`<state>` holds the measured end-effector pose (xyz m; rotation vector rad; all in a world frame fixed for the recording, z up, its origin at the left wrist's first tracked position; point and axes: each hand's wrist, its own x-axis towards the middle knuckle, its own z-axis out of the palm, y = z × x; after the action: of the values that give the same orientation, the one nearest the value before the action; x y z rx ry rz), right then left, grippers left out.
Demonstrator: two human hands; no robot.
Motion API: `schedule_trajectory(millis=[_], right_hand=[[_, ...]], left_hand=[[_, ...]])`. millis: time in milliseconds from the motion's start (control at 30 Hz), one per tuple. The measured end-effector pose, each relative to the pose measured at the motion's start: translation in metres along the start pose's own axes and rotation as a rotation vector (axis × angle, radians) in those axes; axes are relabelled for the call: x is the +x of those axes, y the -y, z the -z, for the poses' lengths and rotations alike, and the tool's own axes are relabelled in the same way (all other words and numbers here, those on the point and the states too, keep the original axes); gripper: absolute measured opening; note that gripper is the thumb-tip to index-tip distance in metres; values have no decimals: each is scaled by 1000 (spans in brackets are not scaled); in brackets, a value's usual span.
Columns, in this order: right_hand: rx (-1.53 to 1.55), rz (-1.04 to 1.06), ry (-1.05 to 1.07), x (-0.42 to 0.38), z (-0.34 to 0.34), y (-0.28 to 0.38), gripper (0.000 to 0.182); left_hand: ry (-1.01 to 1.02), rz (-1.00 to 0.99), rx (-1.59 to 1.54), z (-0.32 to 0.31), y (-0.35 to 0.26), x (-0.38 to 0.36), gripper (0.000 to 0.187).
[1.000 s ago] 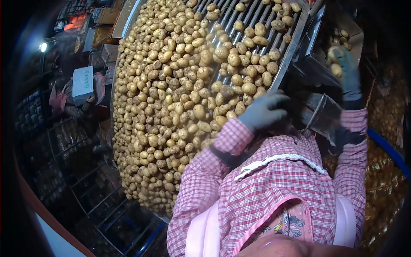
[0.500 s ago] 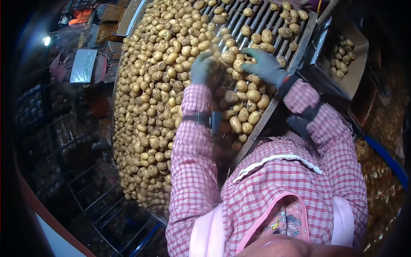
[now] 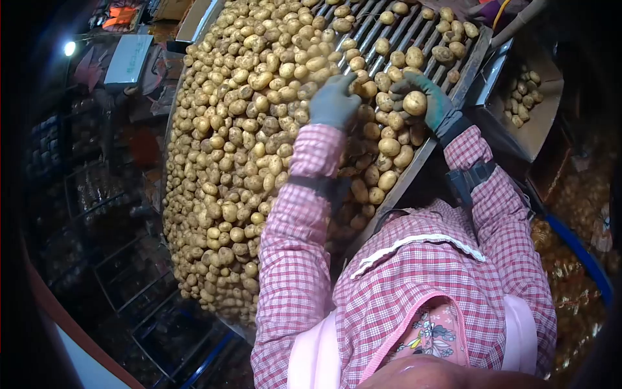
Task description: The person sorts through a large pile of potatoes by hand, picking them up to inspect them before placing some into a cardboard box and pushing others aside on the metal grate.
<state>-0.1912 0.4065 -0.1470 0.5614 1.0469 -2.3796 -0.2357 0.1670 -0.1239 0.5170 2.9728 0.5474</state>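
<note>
Your right hand (image 3: 438, 105) is closed round a potato (image 3: 414, 103), roundish, no clear long axis. Your left hand (image 3: 334, 102) is curled over the potato pile (image 3: 246, 133), grip unclear. Carton (image 3: 548, 115) sits rightward, nearer your right hand.

Pretty murky in here tbh. The potato pile (image 3: 227, 168) is the best-lit bit and mostly sharp, with a hazy smudge near its top. Left of the pile a small lamp (image 3: 69, 48) glares white, while the racks (image 3: 110, 194) that side sink into near-black mush. Metal bars (image 3: 409, 34) upper right of it gleam. Head-cam view bows around the pile, corners totally blacked out.
</note>
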Motion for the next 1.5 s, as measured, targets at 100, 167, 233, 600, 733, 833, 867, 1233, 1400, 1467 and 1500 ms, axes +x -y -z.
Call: schedule_trajectory(millis=[100, 167, 233, 600, 733, 833, 867, 1233, 1400, 1467, 1500], right_hand=[[-184, 69, 55, -8, 6, -8, 34], [-175, 62, 110, -14, 8, -7, 35], [-184, 89, 145, -20, 6, -11, 37], [-193, -82, 311, -41, -17, -45, 47], [-205, 45, 321, -31, -4, -83, 51], [68, -36, 239, -51, -4, -81, 47], [73, -66, 213, -61, -3, -76, 46], [-162, 392, -373, -166, 111, 62, 40], [-341, 614, -885, -186, 256, 139, 50], [-328, 672, -775, -176, 264, 113, 48], [-282, 607, -686, -172, 241, 99, 48]], left_hand=[[132, 312, -508, -6, -6, 5, 50], [229, 513, -841, -11, -12, 15, 51], [241, 525, -1140, -12, 1, 10, 49], [500, 722, -1830, 18, -24, -84, 62], [469, 792, -1785, 24, -41, -100, 59], [448, 779, -1771, 14, -58, -100, 59], [466, 783, -1744, 13, -65, -100, 59], [775, 393, -1830, -41, -240, -19, 58], [482, 82, -1468, -77, -205, -28, 55], [570, 424, -1555, -40, -167, -53, 48], [539, 496, -1536, -32, -143, -61, 50]])
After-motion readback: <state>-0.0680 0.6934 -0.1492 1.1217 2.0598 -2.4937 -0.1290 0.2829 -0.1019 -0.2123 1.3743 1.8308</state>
